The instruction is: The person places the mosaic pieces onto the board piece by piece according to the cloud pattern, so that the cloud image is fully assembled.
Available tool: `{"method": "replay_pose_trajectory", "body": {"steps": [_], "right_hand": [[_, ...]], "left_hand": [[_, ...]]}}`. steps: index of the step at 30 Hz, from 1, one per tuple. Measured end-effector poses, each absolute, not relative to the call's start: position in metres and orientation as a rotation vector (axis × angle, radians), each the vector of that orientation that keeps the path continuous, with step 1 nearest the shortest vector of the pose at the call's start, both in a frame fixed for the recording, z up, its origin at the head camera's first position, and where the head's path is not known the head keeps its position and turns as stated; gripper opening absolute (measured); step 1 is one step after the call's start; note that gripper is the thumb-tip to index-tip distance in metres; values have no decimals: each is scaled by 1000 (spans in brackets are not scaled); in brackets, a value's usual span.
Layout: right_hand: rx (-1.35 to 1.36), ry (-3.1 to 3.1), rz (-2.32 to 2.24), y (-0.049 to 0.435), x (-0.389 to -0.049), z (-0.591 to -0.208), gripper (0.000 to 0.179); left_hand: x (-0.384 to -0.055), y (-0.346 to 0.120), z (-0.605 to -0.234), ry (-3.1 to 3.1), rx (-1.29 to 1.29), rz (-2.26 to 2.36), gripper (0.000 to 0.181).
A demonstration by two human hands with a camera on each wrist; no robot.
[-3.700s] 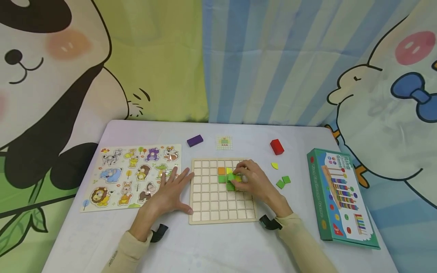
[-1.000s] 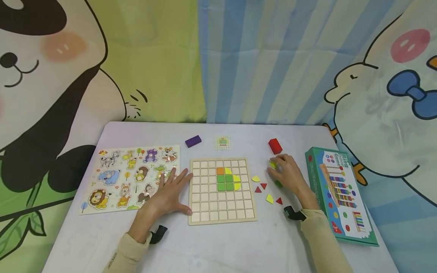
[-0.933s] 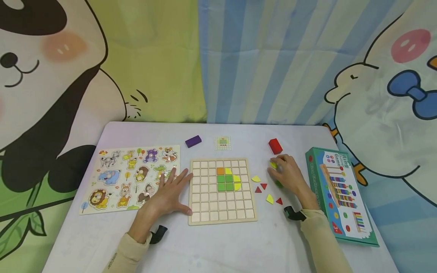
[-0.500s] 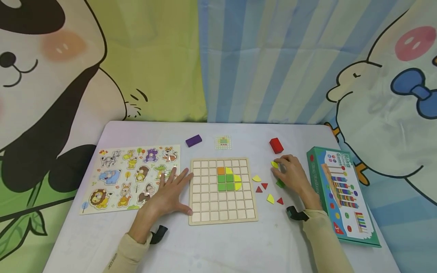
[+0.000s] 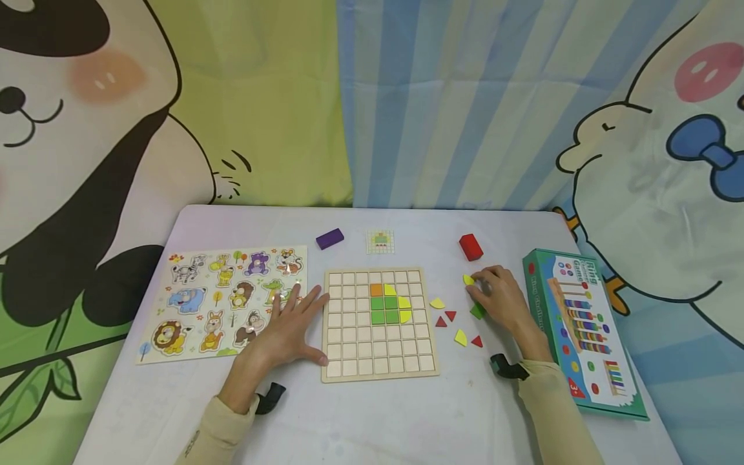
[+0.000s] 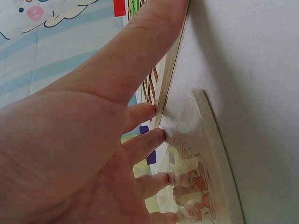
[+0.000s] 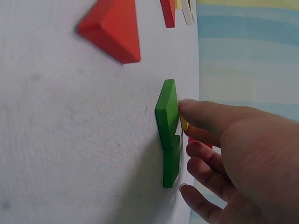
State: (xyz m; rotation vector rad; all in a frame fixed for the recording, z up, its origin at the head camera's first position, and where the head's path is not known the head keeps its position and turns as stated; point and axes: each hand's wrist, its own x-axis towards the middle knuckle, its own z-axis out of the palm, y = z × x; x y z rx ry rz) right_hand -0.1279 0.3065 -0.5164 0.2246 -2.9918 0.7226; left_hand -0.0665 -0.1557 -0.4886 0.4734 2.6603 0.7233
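My left hand [image 5: 290, 329] lies with spread fingers at the left edge of the wooden grid board [image 5: 351, 368], thumb and fingertips touching its frame. Set into the grid are an orange square [image 5: 376, 290], several green squares [image 5: 378, 317] and yellow rounded pieces [image 5: 405, 317]. To the right of the board, my right hand [image 5: 502, 297] is low over the table, thumb and index fingertips beside a yellow rounded piece [image 5: 467, 279]. In the right wrist view its fingers are loosely bent, near two green tiles [image 7: 167, 112]; the yellow piece [image 7: 184, 122] is partly hidden behind the thumb.
Red triangles [image 5: 441, 322] and more yellow pieces [image 5: 460, 338] lie between board and right hand. Behind are a purple block [image 5: 330, 239], a pattern card [image 5: 380, 242] and a red block [image 5: 471, 247]. An animal puzzle [image 5: 200, 323] lies left; a green box [image 5: 587, 336] stands right.
My right hand has left the grid, where a block of green squares now shows, and moved right to the loose pieces. Lately it has shifted slightly rightward, baring more of the yellow piece. Left hand unchanged.
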Motion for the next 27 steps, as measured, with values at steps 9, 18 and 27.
{"method": "replay_pose_trajectory", "body": {"steps": [9,18,27], "right_hand": [[222,-2976,712,304,-128,-517,30],[230,-2945,689,305,-127,-519,31],[273,-2895,648,306,-127,-520,28]], "left_hand": [[-67,-155,-489,2664,472,720,125],[-67,-156,-490,2668,481,707,125],[-67,-155,-490,2665,476,708,125]]}}
